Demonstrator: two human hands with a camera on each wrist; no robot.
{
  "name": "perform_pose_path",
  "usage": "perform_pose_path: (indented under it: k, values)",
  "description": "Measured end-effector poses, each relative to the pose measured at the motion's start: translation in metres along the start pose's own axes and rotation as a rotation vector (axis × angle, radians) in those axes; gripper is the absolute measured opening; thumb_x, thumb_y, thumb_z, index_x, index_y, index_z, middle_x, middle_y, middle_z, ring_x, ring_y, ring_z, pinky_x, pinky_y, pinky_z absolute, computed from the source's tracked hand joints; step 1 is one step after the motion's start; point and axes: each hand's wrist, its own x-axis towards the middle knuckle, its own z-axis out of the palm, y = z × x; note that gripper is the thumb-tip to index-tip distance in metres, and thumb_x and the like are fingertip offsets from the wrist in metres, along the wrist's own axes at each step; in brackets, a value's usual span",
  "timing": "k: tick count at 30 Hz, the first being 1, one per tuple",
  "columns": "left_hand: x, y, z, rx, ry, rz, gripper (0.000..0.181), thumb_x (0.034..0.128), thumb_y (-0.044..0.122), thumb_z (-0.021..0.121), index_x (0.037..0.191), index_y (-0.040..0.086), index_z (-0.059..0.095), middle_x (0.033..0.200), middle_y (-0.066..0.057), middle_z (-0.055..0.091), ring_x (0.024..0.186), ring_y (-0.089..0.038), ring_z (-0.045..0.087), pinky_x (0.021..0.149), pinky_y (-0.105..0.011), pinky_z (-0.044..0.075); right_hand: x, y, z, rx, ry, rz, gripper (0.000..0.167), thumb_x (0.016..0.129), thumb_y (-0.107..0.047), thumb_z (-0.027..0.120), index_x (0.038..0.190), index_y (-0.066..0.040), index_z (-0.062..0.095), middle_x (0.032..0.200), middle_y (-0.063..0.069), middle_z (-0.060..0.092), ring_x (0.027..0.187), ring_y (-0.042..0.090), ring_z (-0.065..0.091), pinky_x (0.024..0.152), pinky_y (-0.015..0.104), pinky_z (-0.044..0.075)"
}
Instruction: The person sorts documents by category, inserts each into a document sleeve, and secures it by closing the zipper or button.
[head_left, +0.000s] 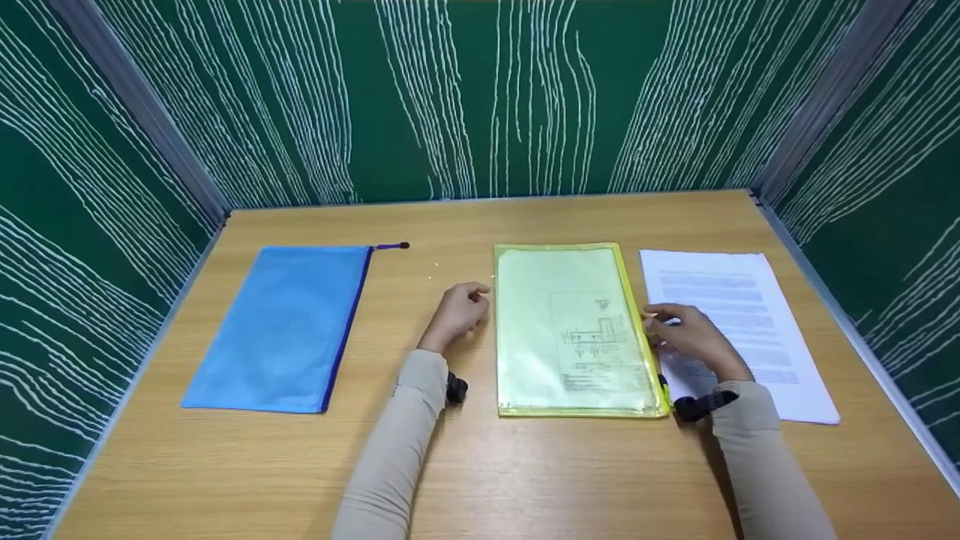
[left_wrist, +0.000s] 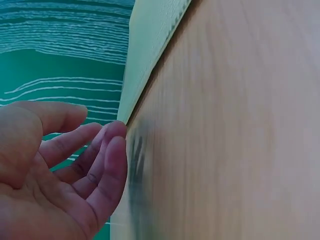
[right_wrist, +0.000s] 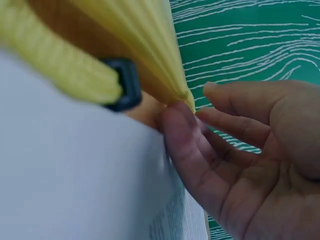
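A yellow translucent zip folder point(head_left: 574, 330) with a printed sheet showing through lies flat mid-table. My right hand point(head_left: 694, 337) is at its right edge; in the right wrist view the fingers of that hand point(right_wrist: 245, 150) touch the edge of the yellow folder point(right_wrist: 150, 45), thumb apart. Beside the folder's left edge, my left hand point(head_left: 459, 313) holds nothing, its fingers loosely bent; the left wrist view shows the same hand point(left_wrist: 70, 170) near the folder's edge point(left_wrist: 150, 45). A stack of printed white paper point(head_left: 720, 300) lies partly under my right hand.
On the left of the wooden table point(head_left: 262, 465) lies a blue zip folder point(head_left: 281, 330) with a dark zip edge and a purple pull tab point(head_left: 390, 246). Green panels point(head_left: 480, 97) with white wavy lines stand behind and at both sides.
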Motion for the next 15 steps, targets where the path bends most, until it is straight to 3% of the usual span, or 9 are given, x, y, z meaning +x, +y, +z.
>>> perform_pose_path:
  k: [2,6,11,15]
  values:
    - [-0.001,0.0,-0.007,0.049,0.029,0.009,0.038,0.0952,0.011,0.048,0.13,0.0,0.057,0.101,-0.014,0.062,0.067,-0.014,0.053,0.055,-0.023,0.043,-0.001,0.001,-0.004,-0.03,0.05,0.005,0.052,0.1,-0.027,0.049,0.142,0.003,0.042,0.122,0.026,0.056,0.092,0.023,0.065,0.074,0.031,0.056]
    - [-0.002,-0.005,-0.022,0.133,0.087,0.026,0.037,0.0958,0.012,0.048,0.13,0.001,0.058,0.11,-0.012,0.063,0.089,-0.017,0.057,0.077,-0.028,0.051,-0.005,0.004,-0.013,-0.056,0.154,0.005,0.05,0.1,-0.029,0.048,0.14,0.001,0.046,0.121,0.024,0.056,0.091,0.021,0.063,0.072,0.026,0.055]
    - [-0.006,-0.015,-0.044,0.245,0.162,0.079,0.037,0.0959,0.011,0.049,0.129,0.0,0.058,0.114,-0.015,0.063,0.103,-0.026,0.06,0.09,-0.039,0.051,-0.01,0.01,-0.024,-0.061,0.301,-0.052,0.049,0.1,-0.03,0.048,0.137,0.003,0.049,0.125,0.028,0.055,0.103,0.033,0.06,0.073,0.017,0.05]
    - [-0.012,-0.022,-0.065,0.323,0.214,0.072,0.037,0.0964,0.014,0.049,0.131,0.002,0.057,0.118,-0.016,0.059,0.108,-0.03,0.057,0.093,-0.042,0.049,-0.012,0.017,-0.032,-0.073,0.385,-0.065,0.05,0.101,-0.027,0.047,0.138,0.007,0.045,0.132,0.033,0.05,0.119,0.046,0.05,0.092,0.037,0.049]
